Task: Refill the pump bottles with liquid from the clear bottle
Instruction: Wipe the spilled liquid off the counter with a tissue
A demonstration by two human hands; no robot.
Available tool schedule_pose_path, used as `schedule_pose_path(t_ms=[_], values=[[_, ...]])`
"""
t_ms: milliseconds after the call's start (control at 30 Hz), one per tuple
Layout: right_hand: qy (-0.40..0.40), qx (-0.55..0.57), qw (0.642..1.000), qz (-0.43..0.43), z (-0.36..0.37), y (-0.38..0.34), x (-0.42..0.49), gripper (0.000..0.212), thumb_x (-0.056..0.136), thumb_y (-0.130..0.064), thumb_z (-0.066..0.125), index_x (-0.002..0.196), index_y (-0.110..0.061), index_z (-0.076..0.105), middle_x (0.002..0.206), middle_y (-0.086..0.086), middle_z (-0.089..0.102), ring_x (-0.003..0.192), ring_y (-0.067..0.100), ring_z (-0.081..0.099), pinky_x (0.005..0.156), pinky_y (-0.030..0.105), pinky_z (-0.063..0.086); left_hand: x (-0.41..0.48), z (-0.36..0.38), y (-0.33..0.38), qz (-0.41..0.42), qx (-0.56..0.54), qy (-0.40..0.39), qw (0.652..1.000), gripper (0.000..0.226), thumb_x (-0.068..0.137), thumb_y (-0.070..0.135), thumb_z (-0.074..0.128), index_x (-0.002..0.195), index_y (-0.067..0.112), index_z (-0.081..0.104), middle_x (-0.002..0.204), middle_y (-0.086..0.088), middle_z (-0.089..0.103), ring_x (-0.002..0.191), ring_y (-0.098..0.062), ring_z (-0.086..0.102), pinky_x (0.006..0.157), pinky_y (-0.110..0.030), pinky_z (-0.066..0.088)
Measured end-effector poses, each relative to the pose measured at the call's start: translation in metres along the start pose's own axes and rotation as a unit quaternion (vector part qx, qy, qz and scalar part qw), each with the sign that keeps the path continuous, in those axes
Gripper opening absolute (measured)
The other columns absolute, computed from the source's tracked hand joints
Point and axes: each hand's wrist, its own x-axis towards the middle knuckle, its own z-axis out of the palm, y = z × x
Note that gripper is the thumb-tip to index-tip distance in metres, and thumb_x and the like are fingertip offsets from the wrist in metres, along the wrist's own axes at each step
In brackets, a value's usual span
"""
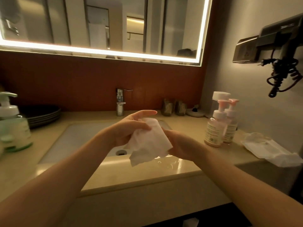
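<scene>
Both hands hold a white tissue above the front of the sink. My left hand grips its upper left part, index finger stretched out. My right hand holds its right edge. Two pump bottles with pink pumps stand close together on the counter at the right: the nearer one and the one behind it. A clear bottle with a white cap stands just behind them, mostly hidden. Small drops of liquid lie on the counter's front rim.
The sink basin has a drain and a chrome tap. A green pump bottle and stacked dark plates stand at the left. A crumpled white wrapper lies right. Two glasses stand at the back. A wall hairdryer hangs right.
</scene>
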Motion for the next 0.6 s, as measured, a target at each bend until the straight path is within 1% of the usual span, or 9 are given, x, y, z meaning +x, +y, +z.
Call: schedule_pose_path(t_ms=[100,167,200,267,333,433,500,533,600], values=[[-0.005,0.021,1.0,0.003,0.002,0.001,0.006,0.043,0.091,-0.032,0.049,0.124,-0.004,0.051,0.108,0.012,0.058,0.094,0.022,0.059,0.076,0.028,0.055,-0.006,-0.014,-0.002,-0.019,0.027,0.021,0.999,0.053,0.079,0.004,0.064,0.123,0.03,0.055,0.118,-0.015,0.058,0.101,-0.033,0.061,0.085,-0.044,0.054],[0.02,0.053,0.998,0.019,-0.001,0.001,0.005,0.035,0.086,-0.027,0.054,0.113,-0.005,0.055,0.1,0.011,0.058,0.086,0.021,0.06,0.061,0.023,0.055,-0.008,-0.025,-0.004,-0.038,0.05,0.034,0.997,0.056,0.073,0.007,0.069,0.123,0.029,0.055,0.119,-0.015,0.058,0.104,-0.034,0.061,0.084,-0.043,0.054],[0.039,0.053,0.998,0.02,-0.003,0.001,0.004,0.027,0.084,-0.025,0.055,0.105,-0.008,0.057,0.097,0.009,0.057,0.084,0.02,0.059,0.057,0.022,0.054,-0.01,-0.029,-0.005,-0.051,0.071,0.04,0.995,0.055,0.072,0.007,0.07,0.121,0.028,0.056,0.118,-0.015,0.058,0.103,-0.035,0.061,0.082,-0.043,0.055],[0.062,0.028,0.997,0.022,-0.01,0.002,0.001,0.018,0.079,-0.025,0.059,0.092,-0.013,0.057,0.098,0.008,0.055,0.086,0.021,0.056,0.063,0.025,0.051,-0.013,-0.034,-0.008,-0.082,0.115,0.05,0.989,0.046,0.073,0.008,0.071,0.115,0.023,0.058,0.114,-0.016,0.06,0.1,-0.034,0.062,0.077,-0.041,0.056],[0.058,0.012,0.998,0.03,-0.015,0.003,-0.001,0.017,0.078,-0.025,0.064,0.087,-0.014,0.055,0.102,0.01,0.052,0.091,0.023,0.054,0.073,0.029,0.05,-0.014,-0.034,-0.011,-0.101,0.133,0.057,0.984,0.039,0.074,0.009,0.071,0.11,0.02,0.06,0.109,-0.014,0.063,0.096,-0.032,0.064,0.074,-0.04,0.057],[0.041,0.008,0.998,0.045,-0.018,0.004,-0.004,0.016,0.076,-0.02,0.066,0.081,-0.014,0.052,0.1,0.008,0.052,0.091,0.023,0.053,0.07,0.027,0.053,-0.01,-0.031,-0.012,-0.064,0.103,0.064,0.991,0.038,0.075,0.004,0.069,0.109,0.018,0.062,0.107,-0.013,0.065,0.092,-0.031,0.064,0.074,-0.041,0.057],[0.027,0.023,0.999,0.034,-0.018,0.005,-0.006,0.016,0.071,-0.018,0.065,0.077,-0.015,0.051,0.095,0.007,0.053,0.088,0.023,0.053,0.074,0.029,0.051,-0.007,-0.027,-0.009,-0.039,0.084,0.063,0.994,0.037,0.077,0.003,0.067,0.109,0.019,0.063,0.104,-0.013,0.065,0.089,-0.03,0.065,0.072,-0.04,0.057],[0.027,0.025,0.999,0.033,-0.019,0.006,-0.006,0.018,0.07,-0.022,0.066,0.079,-0.015,0.052,0.096,0.008,0.054,0.089,0.024,0.053,0.077,0.031,0.05,-0.005,-0.025,-0.007,-0.035,0.081,0.059,0.994,0.036,0.078,0.002,0.066,0.109,0.02,0.063,0.104,-0.012,0.065,0.088,-0.03,0.065,0.071,-0.04,0.057],[-0.003,0.069,0.997,0.04,-0.022,0.006,-0.006,0.037,0.071,-0.037,0.073,0.096,-0.015,0.059,0.102,0.008,0.059,0.095,0.024,0.057,0.082,0.035,0.051,-0.002,-0.022,-0.004,-0.037,0.077,0.044,0.995,0.036,0.078,0.001,0.064,0.108,0.022,0.064,0.105,-0.012,0.063,0.089,-0.03,0.063,0.071,-0.039,0.057]])
